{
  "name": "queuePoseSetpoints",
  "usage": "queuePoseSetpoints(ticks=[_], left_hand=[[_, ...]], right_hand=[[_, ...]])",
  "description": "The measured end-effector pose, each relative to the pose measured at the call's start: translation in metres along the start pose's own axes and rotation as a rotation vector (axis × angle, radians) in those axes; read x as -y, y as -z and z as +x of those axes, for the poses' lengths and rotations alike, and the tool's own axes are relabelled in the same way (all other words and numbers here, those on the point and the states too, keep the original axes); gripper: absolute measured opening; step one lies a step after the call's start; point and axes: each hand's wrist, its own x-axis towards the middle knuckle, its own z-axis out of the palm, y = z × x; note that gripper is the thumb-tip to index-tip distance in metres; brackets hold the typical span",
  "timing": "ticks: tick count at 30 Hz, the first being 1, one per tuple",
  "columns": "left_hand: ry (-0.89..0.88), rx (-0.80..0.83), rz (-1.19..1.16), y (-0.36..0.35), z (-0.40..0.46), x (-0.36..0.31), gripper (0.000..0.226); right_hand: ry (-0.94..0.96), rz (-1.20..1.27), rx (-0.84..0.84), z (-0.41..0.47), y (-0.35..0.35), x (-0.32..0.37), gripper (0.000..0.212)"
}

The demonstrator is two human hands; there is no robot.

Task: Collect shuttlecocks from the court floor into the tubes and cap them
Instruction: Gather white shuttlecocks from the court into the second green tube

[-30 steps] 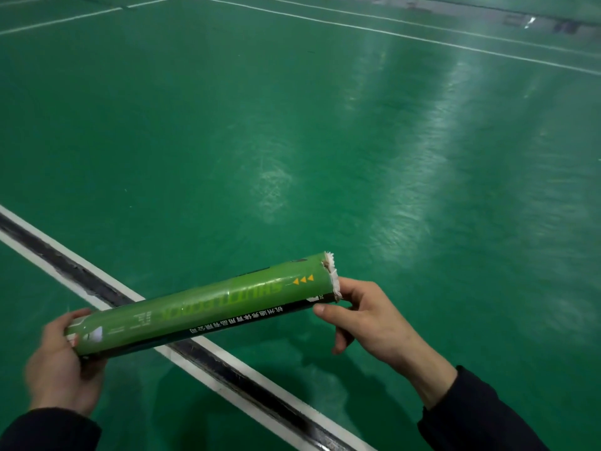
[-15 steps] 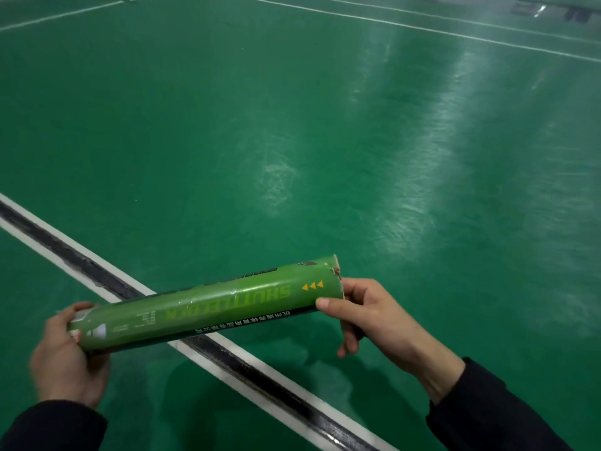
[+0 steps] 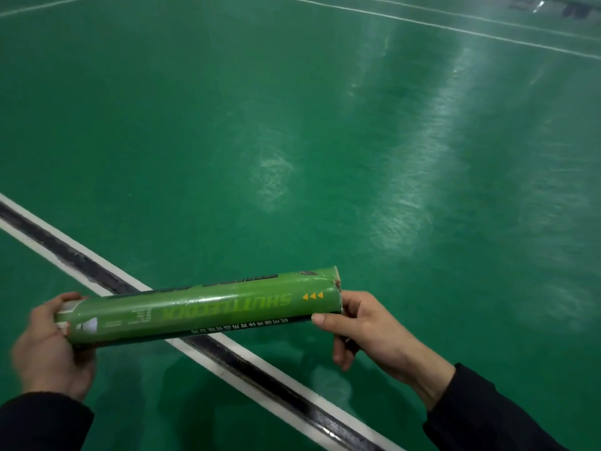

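I hold a long green shuttlecock tube (image 3: 201, 309) nearly level in front of me, its printed side up. My left hand (image 3: 48, 349) grips its left end, fingers curled round it. My right hand (image 3: 367, 330) is at the right end, thumb along the tube's lower edge and fingers curled behind the torn rim. A small dark thing shows under the right fingers; I cannot tell what it is. No feathers show at the right end. No loose shuttlecock is in view on the floor.
The green court floor (image 3: 292, 141) stretches ahead with glare streaks on the right. A white-edged black strip (image 3: 81, 265) runs diagonally under the tube. White court lines (image 3: 455, 29) cross the far end.
White feathers that stuck out of the tube's right end a second ago are gone from sight. The tube has levelled and dropped slightly, and my view has drifted forward.
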Motion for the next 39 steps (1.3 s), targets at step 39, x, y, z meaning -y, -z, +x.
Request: queuePoseSetpoints(ticks=[39], left_hand=[[0.279,0.009,0.01,-0.024,-0.046,0.007,0.023]], right_hand=[[0.254,0.129,-0.407,0.026,-0.011,-0.016,0.041]])
